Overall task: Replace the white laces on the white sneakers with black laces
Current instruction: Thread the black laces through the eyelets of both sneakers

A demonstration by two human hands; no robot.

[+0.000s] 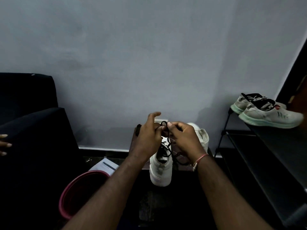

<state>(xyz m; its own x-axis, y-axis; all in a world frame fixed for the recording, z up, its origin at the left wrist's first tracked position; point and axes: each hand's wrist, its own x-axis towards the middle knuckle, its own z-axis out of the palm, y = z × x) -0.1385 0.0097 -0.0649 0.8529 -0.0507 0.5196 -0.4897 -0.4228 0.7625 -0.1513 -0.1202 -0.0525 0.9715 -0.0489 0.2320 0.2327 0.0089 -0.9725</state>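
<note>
White sneaker (160,173) on dark surface, heel toward camera, just below both hands. Left hand (147,138) and right hand (184,138) each pinch the black lace (168,141), loop raised between them. Second sneaker (201,135) just behind right hand.

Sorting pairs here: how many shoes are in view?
4. A white sneaker mid-frame with the black lace in it; a second sneaker behind it to the right; two mint-soled shoes on the rack at right. More may be hidden.
</note>
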